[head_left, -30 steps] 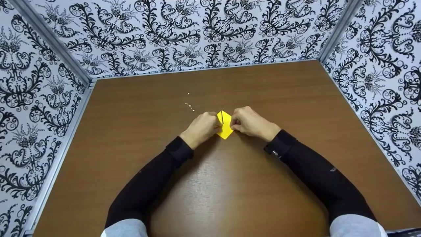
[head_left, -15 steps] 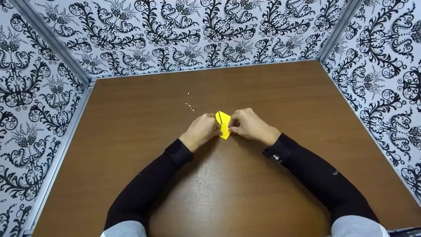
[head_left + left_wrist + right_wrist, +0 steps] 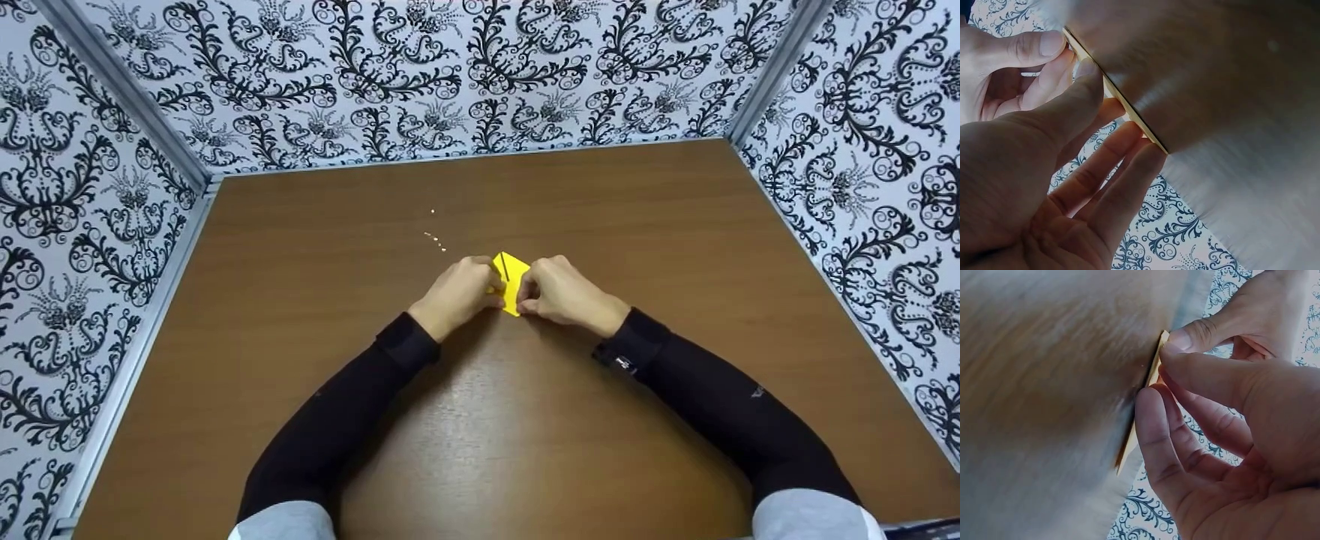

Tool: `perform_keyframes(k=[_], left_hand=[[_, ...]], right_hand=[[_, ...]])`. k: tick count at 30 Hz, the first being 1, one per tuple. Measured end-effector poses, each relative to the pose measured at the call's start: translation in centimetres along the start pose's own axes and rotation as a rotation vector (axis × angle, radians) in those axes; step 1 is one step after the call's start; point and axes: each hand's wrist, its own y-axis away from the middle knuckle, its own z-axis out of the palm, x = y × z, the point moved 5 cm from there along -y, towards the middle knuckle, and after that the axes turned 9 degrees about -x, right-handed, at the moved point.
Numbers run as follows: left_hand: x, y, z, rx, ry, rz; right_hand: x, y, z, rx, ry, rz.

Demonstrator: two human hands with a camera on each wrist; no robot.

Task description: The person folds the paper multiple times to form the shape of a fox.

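A small folded piece of yellow paper [image 3: 513, 271] with a dark line near its far corner lies between both hands in the head view. My left hand [image 3: 459, 294] pinches its left side, and my right hand [image 3: 568, 295] pinches the right side close to the near corner. From the left wrist, the paper [image 3: 1139, 121] appears almost edge-on, with the thumb on one face and the fingertips along its edge. The right wrist view also shows the paper [image 3: 1126, 454] as a thin edge, both thumbs meeting near one end. Fingers cover parts of the paper.
Several tiny white bits [image 3: 434, 240] are scattered on the brown wooden table [image 3: 465, 420], beyond the left hand. Patterned black-and-white walls [image 3: 480, 82] border the table at the back and on both sides, with grey metal posts [image 3: 776, 71] in the corners.
My right hand has slid slightly nearer and to the left along the paper's right edge, covering more of its near corner. The left hand has stayed almost still.
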Motion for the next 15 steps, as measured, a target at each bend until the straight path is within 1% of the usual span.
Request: perform_keyframes(k=[3,7,15], left_hand=[[0.1,-0.1,-0.2,0.002,0.005,0.014],[0.1,-0.2,-0.4,-0.001,0.012,0.016],[0.0,-0.3,0.0,-0.013,0.013,0.022]], right_hand=[[0.1,-0.1,0.1,-0.002,-0.006,0.008],[0.3,-0.3,0.0,-0.004,-0.004,0.031],[1.2,-0.5,-0.2,-0.025,-0.003,0.092]])
